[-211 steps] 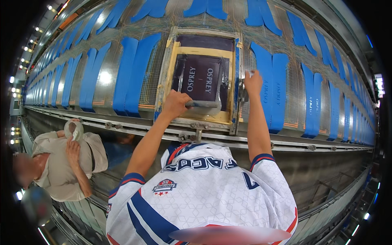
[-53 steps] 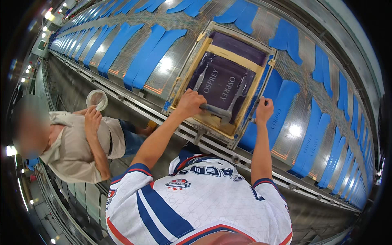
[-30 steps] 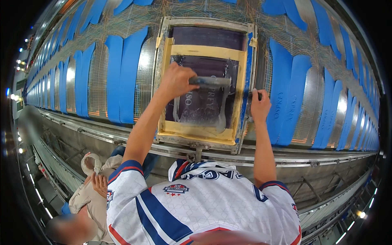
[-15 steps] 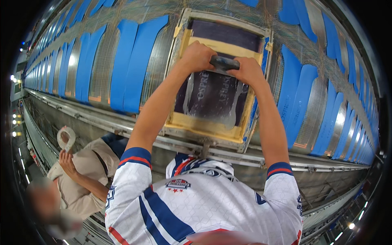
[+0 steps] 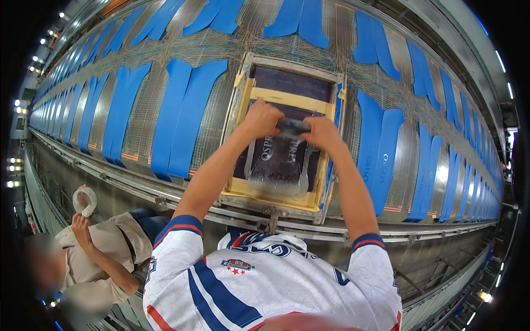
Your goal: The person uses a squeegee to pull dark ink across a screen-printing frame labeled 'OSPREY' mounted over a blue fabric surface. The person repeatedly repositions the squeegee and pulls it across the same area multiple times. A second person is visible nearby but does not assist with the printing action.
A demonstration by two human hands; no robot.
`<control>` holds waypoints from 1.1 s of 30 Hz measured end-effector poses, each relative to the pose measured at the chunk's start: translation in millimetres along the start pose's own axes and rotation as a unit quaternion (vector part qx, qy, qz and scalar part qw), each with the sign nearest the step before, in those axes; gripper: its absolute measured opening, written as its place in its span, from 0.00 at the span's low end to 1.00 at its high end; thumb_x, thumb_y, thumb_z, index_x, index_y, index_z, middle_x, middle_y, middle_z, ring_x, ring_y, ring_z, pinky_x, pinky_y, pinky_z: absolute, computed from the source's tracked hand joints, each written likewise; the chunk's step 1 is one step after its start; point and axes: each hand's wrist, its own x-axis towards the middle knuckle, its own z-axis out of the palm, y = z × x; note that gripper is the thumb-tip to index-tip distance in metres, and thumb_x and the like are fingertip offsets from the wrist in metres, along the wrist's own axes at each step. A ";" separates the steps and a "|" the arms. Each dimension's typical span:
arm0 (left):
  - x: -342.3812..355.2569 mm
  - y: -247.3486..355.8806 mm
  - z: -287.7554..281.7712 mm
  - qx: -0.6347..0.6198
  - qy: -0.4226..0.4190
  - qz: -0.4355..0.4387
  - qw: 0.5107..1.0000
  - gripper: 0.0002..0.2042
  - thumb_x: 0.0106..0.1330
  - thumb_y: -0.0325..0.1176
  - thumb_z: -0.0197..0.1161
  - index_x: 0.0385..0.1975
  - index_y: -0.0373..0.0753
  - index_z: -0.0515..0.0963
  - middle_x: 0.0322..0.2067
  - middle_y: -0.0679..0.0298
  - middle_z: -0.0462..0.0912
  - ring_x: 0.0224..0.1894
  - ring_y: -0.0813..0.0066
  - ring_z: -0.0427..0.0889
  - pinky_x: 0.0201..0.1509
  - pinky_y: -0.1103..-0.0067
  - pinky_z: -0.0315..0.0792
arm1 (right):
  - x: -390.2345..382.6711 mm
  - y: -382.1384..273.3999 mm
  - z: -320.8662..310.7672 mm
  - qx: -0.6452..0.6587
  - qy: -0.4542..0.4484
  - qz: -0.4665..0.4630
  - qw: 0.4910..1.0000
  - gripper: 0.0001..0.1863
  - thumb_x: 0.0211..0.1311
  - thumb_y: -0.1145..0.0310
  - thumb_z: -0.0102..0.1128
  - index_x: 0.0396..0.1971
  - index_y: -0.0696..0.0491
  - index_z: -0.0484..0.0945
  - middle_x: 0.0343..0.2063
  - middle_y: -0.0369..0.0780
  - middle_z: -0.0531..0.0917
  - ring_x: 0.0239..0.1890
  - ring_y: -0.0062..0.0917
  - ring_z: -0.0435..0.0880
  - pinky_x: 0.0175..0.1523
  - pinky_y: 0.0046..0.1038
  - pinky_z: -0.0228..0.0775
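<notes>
Both my hands grip the dark handle of a squeegee (image 5: 293,127). My left hand (image 5: 263,118) closes round its left end and my right hand (image 5: 323,133) round its right end. The squeegee stands across a printing screen (image 5: 227,160), a framed mesh edged with yellow tape. Under and below the squeegee, the dark mesh shows pale lettering and a wet, clear film of ink (image 5: 276,176). The blade's lower edge is hard to make out. Beneath the screen, whatever lies on the table is hidden.
Blue cut fabric panels (image 5: 190,110) lie in pairs along a long printing table (image 5: 149,138) with coloured lines. A metal rail (image 5: 165,203) runs along its near edge. At lower left, another person (image 5: 105,243) holds a roll of tape (image 5: 85,201).
The view has shifted, so the screen and table sit lower in the picture. Relative to the screen, the squeegee seems slightly nearer to me. Both hands keep their grip.
</notes>
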 end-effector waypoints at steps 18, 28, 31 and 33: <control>-102.4 51.7 35.6 -0.020 0.051 0.016 0.998 0.14 0.44 0.44 0.77 0.25 0.47 0.83 0.24 0.68 0.83 0.31 0.65 0.81 0.45 0.69 0.65 | -89.3 -30.6 60.8 -0.027 -0.010 -0.020 0.999 0.18 0.45 0.57 0.74 0.35 0.50 0.83 0.31 0.43 0.85 0.39 0.40 0.85 0.48 0.41 0.76; -146.5 89.9 33.9 -0.042 0.170 0.034 0.984 0.14 0.42 0.43 0.78 0.24 0.45 0.83 0.24 0.69 0.81 0.33 0.68 0.80 0.43 0.70 0.64 | -84.8 94.2 63.8 0.018 0.416 0.197 0.888 0.21 0.66 0.50 0.60 0.44 0.55 0.81 0.37 0.44 0.84 0.41 0.40 0.82 0.45 0.44 0.73; -167.4 98.7 30.0 -0.042 0.125 0.033 0.991 0.15 0.42 0.45 0.78 0.24 0.45 0.83 0.24 0.68 0.83 0.33 0.67 0.81 0.43 0.69 0.65 | -83.4 103.4 80.1 0.107 0.337 0.324 0.877 0.22 0.69 0.49 0.55 0.39 0.55 0.80 0.33 0.43 0.82 0.38 0.41 0.80 0.43 0.47 0.71; -174.1 91.4 44.1 -0.038 0.096 0.051 0.993 0.16 0.42 0.46 0.78 0.25 0.45 0.84 0.25 0.67 0.84 0.32 0.65 0.82 0.42 0.68 0.66 | -84.0 92.5 88.3 0.183 0.301 0.331 0.875 0.22 0.71 0.48 0.53 0.37 0.55 0.79 0.31 0.44 0.81 0.36 0.41 0.79 0.42 0.48 0.70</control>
